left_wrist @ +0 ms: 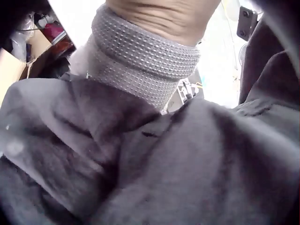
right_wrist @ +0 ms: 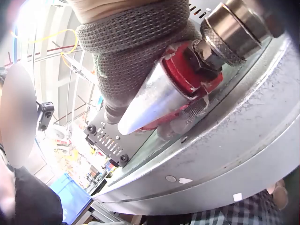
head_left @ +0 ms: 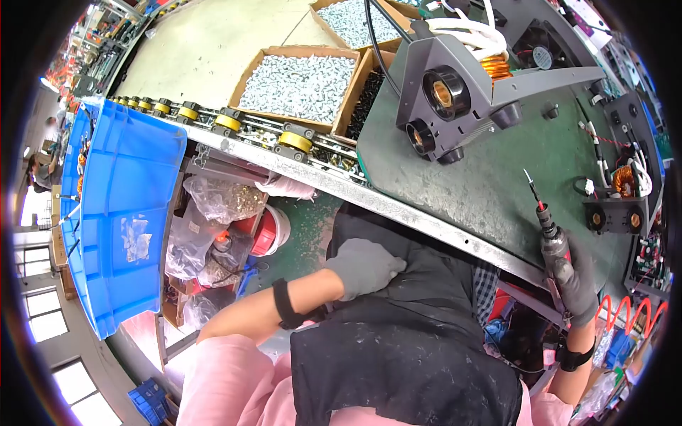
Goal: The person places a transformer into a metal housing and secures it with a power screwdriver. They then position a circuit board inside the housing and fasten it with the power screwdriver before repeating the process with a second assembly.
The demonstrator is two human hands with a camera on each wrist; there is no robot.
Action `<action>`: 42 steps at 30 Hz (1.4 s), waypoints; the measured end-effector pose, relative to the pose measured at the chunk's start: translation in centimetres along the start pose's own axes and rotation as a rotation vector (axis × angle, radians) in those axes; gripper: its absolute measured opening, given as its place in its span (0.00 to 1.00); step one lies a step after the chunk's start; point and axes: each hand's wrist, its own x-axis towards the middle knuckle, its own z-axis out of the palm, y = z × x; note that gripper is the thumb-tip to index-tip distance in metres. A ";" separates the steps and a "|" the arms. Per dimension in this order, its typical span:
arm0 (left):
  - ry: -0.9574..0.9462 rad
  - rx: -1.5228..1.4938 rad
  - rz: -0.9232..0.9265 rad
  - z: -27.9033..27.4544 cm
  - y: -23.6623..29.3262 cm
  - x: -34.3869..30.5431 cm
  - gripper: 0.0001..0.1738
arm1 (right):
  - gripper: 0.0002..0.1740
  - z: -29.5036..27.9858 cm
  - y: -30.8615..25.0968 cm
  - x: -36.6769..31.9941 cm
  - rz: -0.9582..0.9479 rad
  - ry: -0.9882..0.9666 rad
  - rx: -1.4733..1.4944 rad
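The right hand (head_left: 579, 284) grips the stiff, probably heavy screwdriver (head_left: 553, 241) by its barrel, the best hold; the left hand (head_left: 366, 266) rests slack on the apron (head_left: 405, 355).

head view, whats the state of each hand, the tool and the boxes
left hand, gloved, resting on the dark apron
right hand, gloved, gripping the screwdriver
screwdriver, held upright, bit pointing up
cardboard box, open, full of silver screws
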 end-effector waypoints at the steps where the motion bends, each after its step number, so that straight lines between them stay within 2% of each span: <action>1: 0.002 0.002 0.002 0.0 -0.1 -0.8 0.14 | 0.46 0.1 0.1 -0.1 0.000 0.003 -0.001; 3: -0.030 -0.017 -0.118 -0.5 -0.2 -2.7 0.15 | 0.45 0.4 0.4 -0.3 -0.007 0.060 -0.016; 6: 0.003 -0.125 -0.164 -0.8 -1.2 -4.4 0.15 | 0.42 0.1 0.4 -0.1 -0.005 0.041 -0.055; 10: 0.042 -0.119 -0.228 -1.1 -2.7 -4.3 0.15 | 0.37 0.4 0.2 -0.1 -0.025 0.063 -0.019; 12: 0.138 0.003 -0.502 -1.6 -2.2 -4.1 0.16 | 0.33 0.4 -0.3 -0.1 0.011 0.062 0.006; 16: 0.248 0.038 -0.474 -2.0 -1.6 -3.3 0.16 | 0.29 0.4 -0.5 0.1 -0.012 0.070 -0.029; 18: 0.408 -0.129 -0.096 -1.6 -0.8 -2.4 0.16 | 0.29 0.3 -1.0 0.1 0.071 0.029 -0.040; 20: 0.340 -0.067 -0.108 -1.1 0.8 0.2 0.16 | 0.28 0.1 -1.1 0.2 0.034 0.032 -0.031; 22: 0.319 -0.052 -0.112 0.1 0.2 2.6 0.15 | 0.28 0.4 -0.9 0.1 0.006 0.031 -0.018; 24: 0.357 0.046 -0.009 0.5 -0.2 4.1 0.15 | 0.28 0.4 -0.8 -0.1 0.015 0.031 0.042; 25: 0.436 0.038 0.036 0.8 -0.3 4.0 0.15 | 0.30 0.1 -0.9 0.0 0.013 0.006 0.032; 26: 0.431 0.046 0.046 0.6 -0.4 4.0 0.15 | 0.30 0.1 -1.1 0.0 0.018 0.017 0.037; 28: 0.330 -0.025 -0.032 0.5 -0.8 4.1 0.15 | 0.32 0.1 -1.5 0.2 0.004 0.006 0.009; 30: 0.322 -0.034 -0.012 1.4 -2.8 4.3 0.15 | 0.33 -0.2 -0.4 0.2 -0.034 -0.001 0.012; 32: 0.174 -0.291 0.043 1.2 -4.4 3.5 0.18 | 0.35 -0.2 0.1 0.1 -0.070 0.003 0.011; 33: 0.176 -0.273 0.055 0.9 -4.6 3.0 0.18 | 0.36 -0.2 -0.1 0.2 -0.090 0.008 -0.014; 35: 0.147 -0.920 0.036 0.9 -4.8 2.0 0.16 | 0.38 -0.2 0.0 0.3 -0.130 0.023 -0.033; 36: 0.147 -0.903 0.050 0.9 -5.0 1.6 0.16 | 0.38 -0.4 -0.2 0.3 -0.133 0.045 -0.034; 38: 0.185 -1.488 -0.021 1.3 -5.7 1.2 0.14 | 0.36 -0.8 -0.4 0.2 -0.049 -0.022 -0.038; 39: 0.182 -1.476 -0.011 2.3 -6.5 1.3 0.14 | 0.34 -1.0 -0.3 0.3 -0.066 -0.038 -0.040; 41: 0.160 -1.746 0.103 3.9 -8.2 1.7 0.12 | 0.33 -1.0 -0.6 0.3 -0.088 -0.016 -0.057; 42: 0.162 -1.736 0.112 2.9 -7.9 1.2 0.12 | 0.32 -1.1 -0.7 0.3 -0.112 -0.006 -0.077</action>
